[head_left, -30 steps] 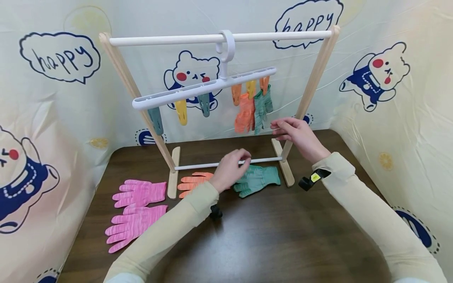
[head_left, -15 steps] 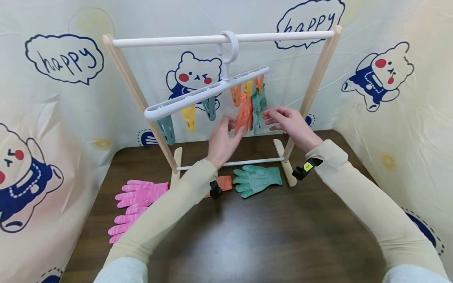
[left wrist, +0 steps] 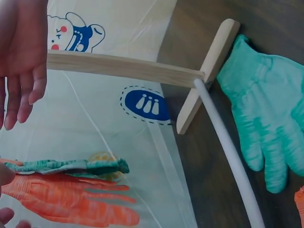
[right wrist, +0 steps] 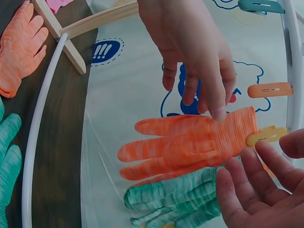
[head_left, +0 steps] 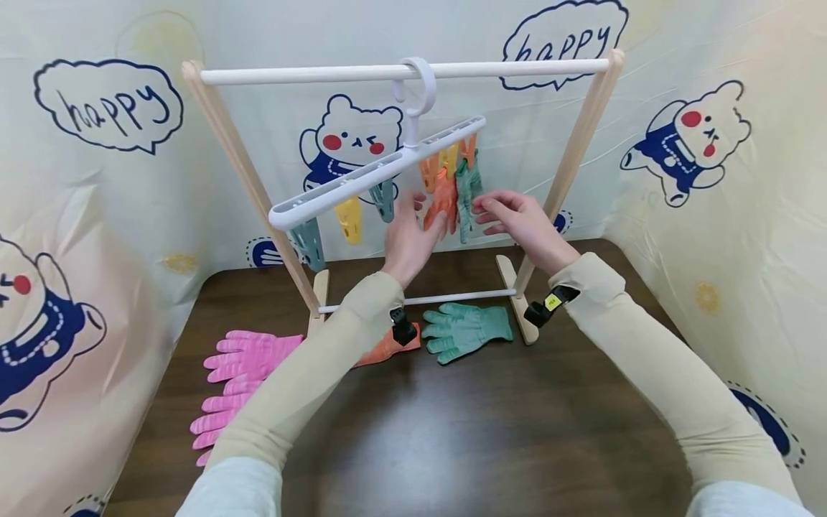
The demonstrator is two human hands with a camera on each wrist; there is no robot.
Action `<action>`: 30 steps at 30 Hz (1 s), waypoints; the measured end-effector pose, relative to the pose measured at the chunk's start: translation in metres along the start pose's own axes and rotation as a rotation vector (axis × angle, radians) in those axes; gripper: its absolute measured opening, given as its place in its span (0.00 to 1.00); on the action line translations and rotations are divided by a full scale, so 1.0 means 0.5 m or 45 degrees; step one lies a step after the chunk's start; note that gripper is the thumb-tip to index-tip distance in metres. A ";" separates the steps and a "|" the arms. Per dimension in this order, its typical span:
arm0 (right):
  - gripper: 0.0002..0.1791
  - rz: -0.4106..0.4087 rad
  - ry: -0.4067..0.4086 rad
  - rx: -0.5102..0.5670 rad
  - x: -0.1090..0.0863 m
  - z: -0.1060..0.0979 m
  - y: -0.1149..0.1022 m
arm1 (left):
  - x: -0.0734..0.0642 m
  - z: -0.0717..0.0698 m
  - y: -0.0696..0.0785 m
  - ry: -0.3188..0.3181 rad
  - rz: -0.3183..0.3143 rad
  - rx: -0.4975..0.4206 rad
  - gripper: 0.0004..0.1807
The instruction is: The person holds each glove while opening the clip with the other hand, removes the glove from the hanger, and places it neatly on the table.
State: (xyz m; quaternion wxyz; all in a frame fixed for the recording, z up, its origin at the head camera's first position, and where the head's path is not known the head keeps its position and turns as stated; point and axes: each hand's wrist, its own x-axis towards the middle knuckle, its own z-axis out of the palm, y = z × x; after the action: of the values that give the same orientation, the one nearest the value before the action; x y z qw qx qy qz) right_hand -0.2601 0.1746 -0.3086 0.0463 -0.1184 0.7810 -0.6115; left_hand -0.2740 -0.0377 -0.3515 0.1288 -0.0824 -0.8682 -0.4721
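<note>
An orange glove (head_left: pixel 441 201) hangs by its cuff from a yellow clip (right wrist: pixel 266 135) on the white hanger (head_left: pixel 381 172). Beside it a green glove (head_left: pixel 466 197) dangles from an orange clip. My left hand (head_left: pixel 408 240) is at the orange glove's left side, fingers loosely extended; in the right wrist view a fingertip is right at the cuff. To the right of the green glove is my right hand (head_left: pixel 523 226), its fingers relaxed and slightly bent, with nothing gripped. In the right wrist view its fingers (right wrist: pixel 232 190) lie close beside the hanging cuffs.
The wooden rack's white top rail (head_left: pixel 517 68) carries the hanger. Blue-grey clips (head_left: pixel 309 244) and a yellow clip (head_left: pixel 349 219) hang without gloves. On the table (head_left: pixel 491 431) lie pink gloves (head_left: pixel 258 355), a green glove (head_left: pixel 466 332) and an orange glove (head_left: pixel 390 348) partly behind my left forearm.
My left hand has risen from above the table gloves to the hanging orange glove. My right hand has shifted slightly left and up. The hanger has turned, its left end swinging right and lower.
</note>
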 end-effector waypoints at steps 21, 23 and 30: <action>0.25 0.008 -0.010 0.030 -0.005 0.002 -0.014 | 0.024 0.019 0.023 -0.044 0.000 -0.200 0.19; 0.25 0.008 -0.011 0.033 -0.005 0.003 -0.015 | 0.024 0.019 0.024 -0.051 0.007 -0.214 0.18; 0.24 -0.024 0.010 0.051 -0.001 0.004 -0.016 | 0.015 0.020 0.022 -0.080 -0.005 -0.311 0.17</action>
State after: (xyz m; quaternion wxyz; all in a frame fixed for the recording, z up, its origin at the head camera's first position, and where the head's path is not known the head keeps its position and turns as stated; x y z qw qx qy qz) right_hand -0.2579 0.1709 -0.3014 0.0400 -0.1225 0.7676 -0.6279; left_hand -0.2795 -0.0231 -0.3457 0.0895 -0.1106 -0.8079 -0.5719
